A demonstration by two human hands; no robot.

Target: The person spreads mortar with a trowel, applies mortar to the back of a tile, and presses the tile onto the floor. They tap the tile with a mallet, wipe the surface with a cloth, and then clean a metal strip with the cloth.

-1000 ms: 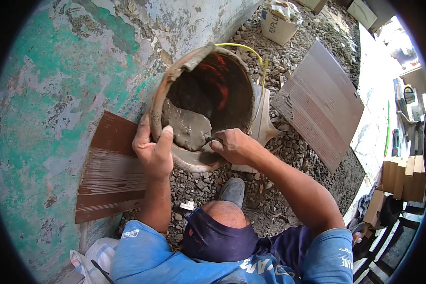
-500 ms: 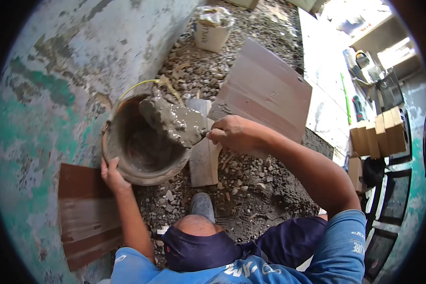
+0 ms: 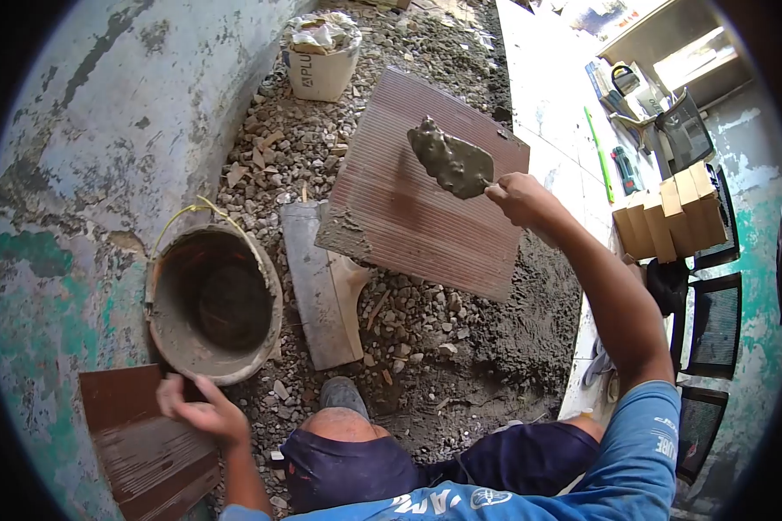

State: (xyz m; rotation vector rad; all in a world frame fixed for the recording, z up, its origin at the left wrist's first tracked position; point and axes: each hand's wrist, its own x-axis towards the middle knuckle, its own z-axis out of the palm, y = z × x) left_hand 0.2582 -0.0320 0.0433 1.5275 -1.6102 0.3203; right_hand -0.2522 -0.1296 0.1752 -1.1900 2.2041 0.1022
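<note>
My right hand (image 3: pixel 523 201) is closed round the handle of a trowel (image 3: pixel 481 178). Wet grey mortar (image 3: pixel 447 159) is heaped over its blade. The loaded blade hangs above the ribbed back of a large reddish-brown tile (image 3: pixel 382 204), whose near left corner carries smeared mortar. Beside the bucket (image 3: pixel 172 334), my left hand (image 3: pixel 204 410) is open with fingers apart, just below the rim and holding nothing. The mortar-coated bucket leans toward me, its yellow handle up; its deep inside is dark. A plastering float (image 3: pixel 311 291) with a pale wooden grip lies between bucket and tile.
Rubble (image 3: pixel 274 143) covers the ground, with damp mortar (image 3: pixel 534 326) spread right of the tile. A brown board-like piece (image 3: pixel 148 434) leans at the left wall. A white tub (image 3: pixel 321 76) stands at the back. Cardboard pieces (image 3: pixel 669 217) and chairs (image 3: pixel 712 326) are at right.
My right hand has carried the loaded trowel from over the bucket to above the tile. My left hand has let go of the bucket rim and opened. The view has shifted right.
</note>
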